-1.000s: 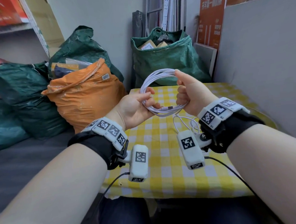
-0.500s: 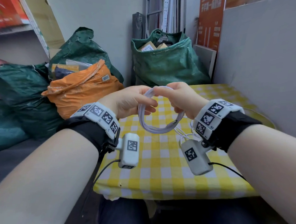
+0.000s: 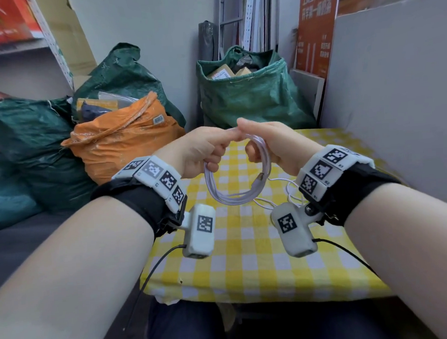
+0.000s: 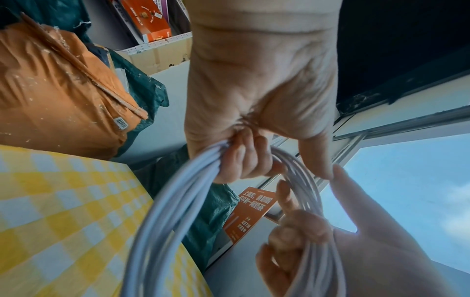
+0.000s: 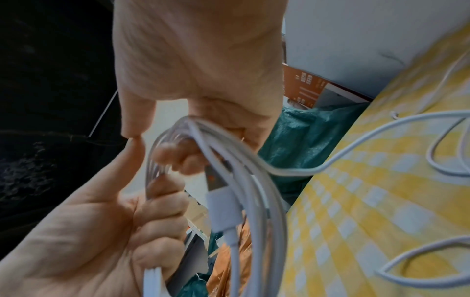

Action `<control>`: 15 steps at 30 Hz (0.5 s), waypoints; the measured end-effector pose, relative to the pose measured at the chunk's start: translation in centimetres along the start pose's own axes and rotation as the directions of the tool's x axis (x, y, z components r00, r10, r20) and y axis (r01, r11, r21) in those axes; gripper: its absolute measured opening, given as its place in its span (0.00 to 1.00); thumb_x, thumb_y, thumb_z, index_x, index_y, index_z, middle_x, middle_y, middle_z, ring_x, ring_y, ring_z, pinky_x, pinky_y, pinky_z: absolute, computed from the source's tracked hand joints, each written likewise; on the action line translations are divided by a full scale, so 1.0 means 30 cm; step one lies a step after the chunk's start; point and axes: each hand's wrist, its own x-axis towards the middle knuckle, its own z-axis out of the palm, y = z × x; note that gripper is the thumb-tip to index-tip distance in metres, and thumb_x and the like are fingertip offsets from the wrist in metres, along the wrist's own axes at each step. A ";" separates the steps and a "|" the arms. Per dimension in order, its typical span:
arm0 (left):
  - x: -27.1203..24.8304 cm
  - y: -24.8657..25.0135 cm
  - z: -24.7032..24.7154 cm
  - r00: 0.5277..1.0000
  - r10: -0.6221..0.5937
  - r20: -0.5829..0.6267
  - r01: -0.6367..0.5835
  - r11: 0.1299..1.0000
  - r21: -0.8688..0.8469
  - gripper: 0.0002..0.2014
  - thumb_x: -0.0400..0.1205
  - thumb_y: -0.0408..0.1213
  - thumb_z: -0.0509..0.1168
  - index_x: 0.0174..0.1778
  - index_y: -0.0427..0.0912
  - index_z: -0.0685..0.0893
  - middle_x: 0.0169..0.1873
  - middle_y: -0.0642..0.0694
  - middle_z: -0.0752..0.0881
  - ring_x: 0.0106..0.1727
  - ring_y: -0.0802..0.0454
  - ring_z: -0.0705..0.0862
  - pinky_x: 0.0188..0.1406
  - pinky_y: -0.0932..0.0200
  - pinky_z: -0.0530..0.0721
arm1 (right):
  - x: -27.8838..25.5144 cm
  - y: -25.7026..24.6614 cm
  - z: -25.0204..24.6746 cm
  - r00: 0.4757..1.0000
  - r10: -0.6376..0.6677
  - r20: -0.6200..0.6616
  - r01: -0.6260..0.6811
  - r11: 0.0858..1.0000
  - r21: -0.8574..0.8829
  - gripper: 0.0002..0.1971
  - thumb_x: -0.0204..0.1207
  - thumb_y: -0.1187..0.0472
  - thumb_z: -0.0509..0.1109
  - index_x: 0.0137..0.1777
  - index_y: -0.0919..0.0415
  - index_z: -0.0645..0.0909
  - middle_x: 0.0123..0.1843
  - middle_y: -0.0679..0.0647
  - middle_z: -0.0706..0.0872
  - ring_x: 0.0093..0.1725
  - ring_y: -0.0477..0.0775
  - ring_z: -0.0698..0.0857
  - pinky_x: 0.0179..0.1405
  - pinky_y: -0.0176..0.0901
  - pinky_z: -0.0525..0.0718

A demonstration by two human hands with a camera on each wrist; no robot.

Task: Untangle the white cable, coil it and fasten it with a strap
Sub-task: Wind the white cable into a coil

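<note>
The white cable [image 3: 234, 198] is wound into a coil of several loops that hangs above the yellow checked table [image 3: 243, 246]. My left hand [image 3: 214, 154] grips the coil's top left with curled fingers [image 4: 241, 160]. My right hand [image 3: 255, 147] grips the top right, its fingers [image 5: 178, 154] curled round the strands. The two thumbs meet above the coil. A USB plug [image 5: 218, 193] lies along the coil's right side [image 3: 261, 178]. The rest of the cable [image 3: 284, 193] trails loose on the cloth [image 5: 381, 140]. No strap is in view.
An orange sack [image 3: 126, 138] and green sacks [image 3: 249, 94] stand behind and left of the table. A grey board [image 3: 395, 93] walls the right side. The wrist cameras [image 3: 198, 231] hang under both wrists above the cloth.
The coil stood upright between my hands one second ago. Both hands have turned palm down and come together at its top, and the coil now hangs below them.
</note>
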 end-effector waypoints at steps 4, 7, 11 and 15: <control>0.013 -0.009 -0.006 0.992 0.020 -0.124 -0.034 0.994 -0.106 0.23 0.81 0.54 0.64 0.26 0.49 0.63 0.17 0.56 0.58 0.18 0.58 0.54 0.16 0.65 0.55 | 0.002 0.020 -0.022 0.999 0.039 0.019 -0.040 0.999 0.024 0.22 0.75 0.39 0.67 0.44 0.60 0.85 0.33 0.53 0.87 0.38 0.51 0.87 0.41 0.42 0.81; 0.020 -0.012 -0.015 0.983 0.026 -0.180 -0.064 0.975 -0.211 0.24 0.81 0.54 0.64 0.25 0.50 0.62 0.16 0.56 0.57 0.17 0.58 0.53 0.17 0.65 0.54 | -0.003 0.044 -0.026 0.999 0.042 0.020 -0.043 0.997 0.063 0.18 0.74 0.42 0.69 0.41 0.59 0.83 0.38 0.51 0.90 0.46 0.51 0.89 0.50 0.45 0.83; 0.022 -0.015 -0.019 0.969 -0.008 -0.246 -0.081 0.933 -0.350 0.24 0.79 0.54 0.66 0.24 0.49 0.63 0.14 0.55 0.57 0.16 0.57 0.53 0.17 0.64 0.55 | -0.011 0.063 -0.021 0.998 0.055 0.042 -0.058 0.996 0.067 0.12 0.72 0.48 0.72 0.45 0.57 0.84 0.45 0.55 0.91 0.47 0.52 0.88 0.58 0.45 0.80; 0.028 -0.028 -0.015 0.966 -0.028 -0.256 -0.097 0.880 -0.464 0.25 0.79 0.54 0.66 0.23 0.48 0.63 0.14 0.54 0.57 0.15 0.56 0.54 0.16 0.65 0.57 | -0.006 0.072 -0.005 0.998 0.058 0.018 -0.059 0.998 0.026 0.04 0.76 0.57 0.72 0.44 0.58 0.82 0.37 0.53 0.89 0.43 0.53 0.86 0.57 0.46 0.77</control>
